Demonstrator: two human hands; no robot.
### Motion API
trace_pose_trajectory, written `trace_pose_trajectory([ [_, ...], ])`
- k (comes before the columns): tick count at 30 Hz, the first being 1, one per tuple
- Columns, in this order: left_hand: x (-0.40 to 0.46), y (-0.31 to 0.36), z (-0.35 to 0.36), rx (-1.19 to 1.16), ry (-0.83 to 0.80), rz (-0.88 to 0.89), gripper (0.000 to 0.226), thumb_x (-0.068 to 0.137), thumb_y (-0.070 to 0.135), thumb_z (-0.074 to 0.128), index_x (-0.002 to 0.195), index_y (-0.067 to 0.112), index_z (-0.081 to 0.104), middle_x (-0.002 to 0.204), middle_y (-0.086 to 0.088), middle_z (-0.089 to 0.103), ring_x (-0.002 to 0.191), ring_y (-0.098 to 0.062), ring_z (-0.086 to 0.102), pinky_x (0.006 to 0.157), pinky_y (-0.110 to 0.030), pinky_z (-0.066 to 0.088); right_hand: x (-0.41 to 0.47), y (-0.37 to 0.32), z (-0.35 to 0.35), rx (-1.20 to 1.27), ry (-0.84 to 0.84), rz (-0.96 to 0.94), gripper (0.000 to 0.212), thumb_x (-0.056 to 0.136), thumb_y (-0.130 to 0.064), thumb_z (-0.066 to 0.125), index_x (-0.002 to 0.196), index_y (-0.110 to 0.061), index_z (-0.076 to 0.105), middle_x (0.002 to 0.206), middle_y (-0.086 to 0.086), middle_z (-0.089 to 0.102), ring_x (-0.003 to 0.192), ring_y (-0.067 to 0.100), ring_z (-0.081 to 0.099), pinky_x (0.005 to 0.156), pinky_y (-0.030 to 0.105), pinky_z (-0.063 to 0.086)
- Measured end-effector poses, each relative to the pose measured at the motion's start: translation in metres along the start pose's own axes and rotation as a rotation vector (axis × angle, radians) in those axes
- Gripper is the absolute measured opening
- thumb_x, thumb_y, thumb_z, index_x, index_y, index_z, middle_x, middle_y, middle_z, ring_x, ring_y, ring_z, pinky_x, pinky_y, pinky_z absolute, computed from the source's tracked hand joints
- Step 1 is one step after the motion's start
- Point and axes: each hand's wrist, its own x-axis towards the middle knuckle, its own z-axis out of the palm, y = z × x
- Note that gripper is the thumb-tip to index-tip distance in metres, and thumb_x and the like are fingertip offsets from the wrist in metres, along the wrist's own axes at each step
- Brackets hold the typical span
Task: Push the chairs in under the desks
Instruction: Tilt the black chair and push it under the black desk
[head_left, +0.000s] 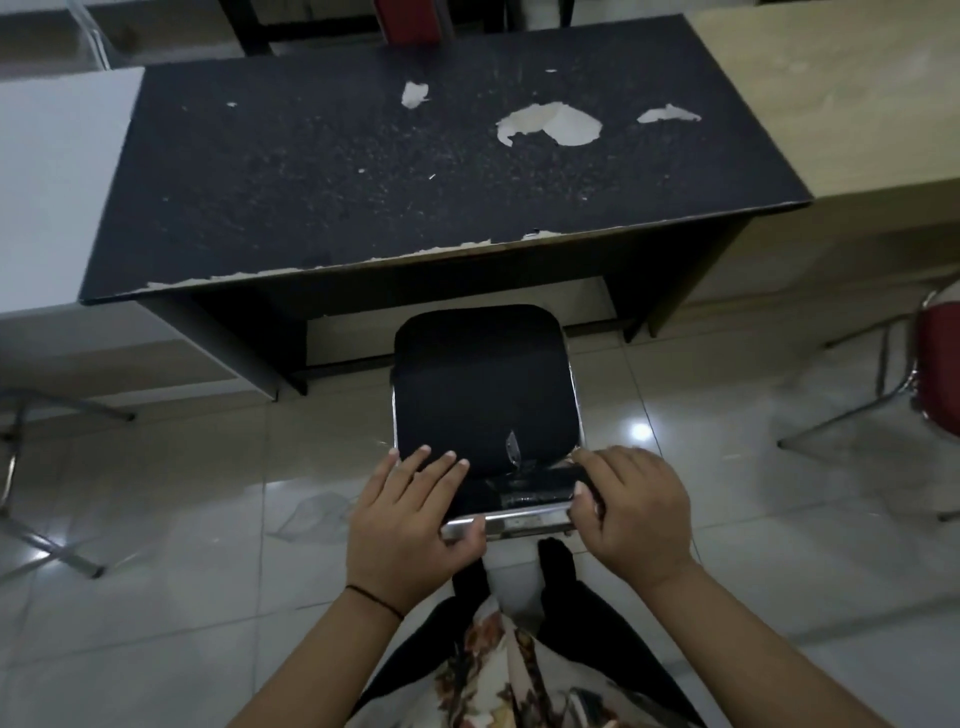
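- While gripping the black chair's (485, 384) backrest top, left hand (410, 525): fingers over it, thumb underneath.
- Right hand (636, 514): curled round backrest's right end, before the black desk (395, 171).

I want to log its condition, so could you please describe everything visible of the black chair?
The black chair has a dark padded seat with a small tear near its rear edge and a shiny metal frame. It stands on the tiled floor, in front of the dark desk, not yet under it. The left hand and right hand grip its backrest top.
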Motion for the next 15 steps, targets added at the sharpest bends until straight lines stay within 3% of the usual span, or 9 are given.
trace_pose_trajectory([
  [5, 0.006, -0.007, 0.001, -0.03, 0.04, -0.036, 0.042, 0.079, 0.043, 0.053, 0.102, 0.013, 0.072, 0.102, 0.0, 0.071, 0.096, -0.021, 0.066, 0.092, -0.042, 0.047, 0.007, -0.002, 0.009, -0.025, 0.076, -0.052, 0.039, 0.087, -0.027, 0.04, 0.093, -0.006, 0.073, 0.084, 0.007, 0.069, 0.075, 0.027, 0.064, 0.072, 0.036, 0.049],
  [15, 0.033, -0.026, 0.008, -0.032, 0.0, -0.089, 0.042, 0.081, 0.042, 0.052, 0.102, 0.012, 0.071, 0.099, -0.002, 0.071, 0.093, -0.021, 0.066, 0.094, -0.042, 0.047, 0.039, 0.003, 0.026, -0.053, 0.097, -0.071, 0.044, 0.09, -0.03, 0.036, 0.1, -0.008, 0.072, 0.092, 0.008, 0.071, 0.088, 0.03, 0.067, 0.083, 0.039, 0.051],
])
